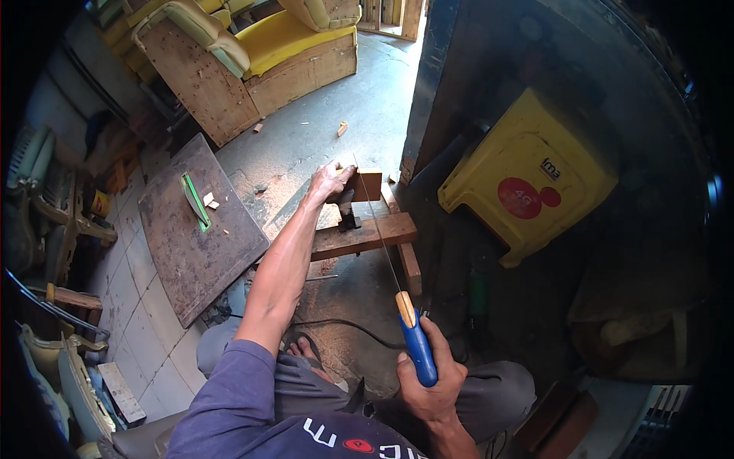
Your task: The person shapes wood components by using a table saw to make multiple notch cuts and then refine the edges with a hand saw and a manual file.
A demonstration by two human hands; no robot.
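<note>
My right hand [433, 388] is wrapped round the blue and bare-wood handle [417, 350] of a handsaw. Its thin blade [381, 239], seen almost edge-on, runs away from me to a small wooden block [370, 186]. With bent fingers, my left hand [330, 182] grips the block's left side at the far end of my stretched arm. The blade crosses the block's face just right of those fingers; how deep it sits cannot be made out. Below the block, a dark metal clamp-like piece [349, 217] stands on a thick wooden beam [372, 236].
To the left, a dark board [200, 264] carries a green-edged strip [196, 200] and wood scraps. A yellow plastic stool [527, 172] stands right, by a dark metal panel [478, 84]. Behind is a yellow-padded wooden sofa frame [294, 80]. A black cable [348, 324] crosses the sawdust-strewn floor.
</note>
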